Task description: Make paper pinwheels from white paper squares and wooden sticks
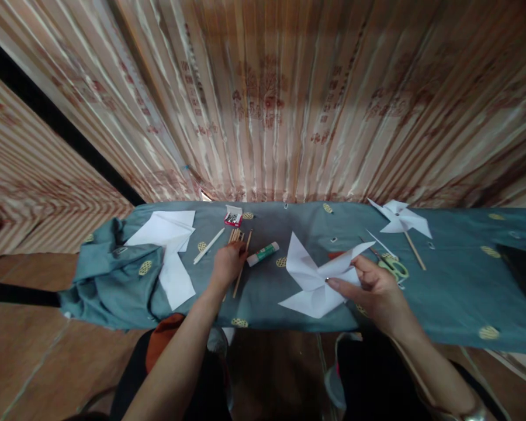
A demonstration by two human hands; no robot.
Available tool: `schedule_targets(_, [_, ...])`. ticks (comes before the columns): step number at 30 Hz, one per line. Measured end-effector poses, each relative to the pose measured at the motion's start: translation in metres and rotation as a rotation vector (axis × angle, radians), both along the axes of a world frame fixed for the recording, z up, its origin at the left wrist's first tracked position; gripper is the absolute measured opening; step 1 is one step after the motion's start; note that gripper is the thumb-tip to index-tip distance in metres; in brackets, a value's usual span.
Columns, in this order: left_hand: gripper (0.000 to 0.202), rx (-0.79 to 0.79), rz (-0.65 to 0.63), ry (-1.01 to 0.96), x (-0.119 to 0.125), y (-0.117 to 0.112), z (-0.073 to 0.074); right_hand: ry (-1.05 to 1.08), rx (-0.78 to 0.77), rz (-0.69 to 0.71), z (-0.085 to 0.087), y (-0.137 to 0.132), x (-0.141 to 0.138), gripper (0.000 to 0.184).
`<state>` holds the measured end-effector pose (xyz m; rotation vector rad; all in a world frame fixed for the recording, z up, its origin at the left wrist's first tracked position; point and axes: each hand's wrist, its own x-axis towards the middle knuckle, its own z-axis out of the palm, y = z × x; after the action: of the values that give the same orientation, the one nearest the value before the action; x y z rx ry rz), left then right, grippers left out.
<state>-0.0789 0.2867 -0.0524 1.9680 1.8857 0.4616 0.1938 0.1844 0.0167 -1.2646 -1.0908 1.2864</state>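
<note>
My right hand [372, 286] pinches a white paper pinwheel [309, 278] at its middle, thumb in front and fingers behind. A small dark pin head shows beside the thumb tip. My left hand [230, 260] is closed over several thin wooden sticks [235, 235] lying on the cloth; its fingertips are partly hidden, and one stick [241, 275] slants just to its right. Close by on the right lies a green and white glue stick [263, 254]. Behind the hand stands an open small red box [233, 217] of pins.
A finished pinwheel on a stick [397, 217] lies at the back right, near green-handled scissors [393, 266]. White paper sheets [175, 275] and a white pen-like stick [208, 246] are on the left. A black phone [521, 272] rests far right. Curtains [267, 117] hang behind the cloth-covered table [456, 304].
</note>
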Motion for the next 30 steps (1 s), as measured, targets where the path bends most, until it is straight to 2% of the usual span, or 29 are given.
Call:
schedule_targets(6, [0.017,0.028,0.054,-0.102,-0.002,0.005,0.004,-0.114,0.056,-0.026,-0.004,-0.009,0.007,0.04])
schedule_targets(10, [0.026,0.069,0.111,-0.259,-0.008,0.002,0.021,-0.212,0.116,-0.035,0.0,-0.014,0.007,0.034])
schedule_targets(11, [0.028,0.081,0.13,-0.328,-0.008,-0.001,0.028,-0.238,0.134,-0.034,0.002,-0.016,0.006,0.033])
schedule_targets(14, [0.021,0.12,0.199,-0.791,0.001,-0.017,0.047,-0.355,0.191,-0.038,0.007,-0.023,0.003,0.031])
schedule_targets(16, [0.019,0.019,0.149,-1.002,0.015,-0.034,0.055,-0.448,0.271,-0.048,0.009,-0.029,-0.002,0.025])
schedule_targets(18, [0.022,-0.178,0.071,-1.159,0.033,-0.051,0.058,-0.557,0.406,-0.057,0.011,-0.034,-0.008,0.017])
schedule_targets(20, [0.024,-0.386,0.037,-1.263,0.05,-0.066,0.056,-0.671,0.583,-0.053,0.012,-0.037,-0.013,0.021])
schedule_targets(22, [0.027,-0.505,-0.028,-1.308,0.064,-0.076,0.051,-0.774,0.753,-0.075,0.012,-0.038,-0.015,0.033])
schedule_targets(24, [0.025,-0.537,-0.115,-1.322,0.073,-0.081,0.047,-0.852,0.873,-0.13,0.013,-0.037,-0.015,0.037])
schedule_targets(26, [0.024,-0.591,-0.158,-1.308,0.077,-0.082,0.046,-0.907,0.921,-0.178,0.013,-0.035,-0.012,0.034])
schedule_targets(30, [0.022,-0.683,-0.133,-1.226,0.079,-0.082,0.052,-0.941,0.913,-0.182,0.016,-0.033,-0.007,0.029])
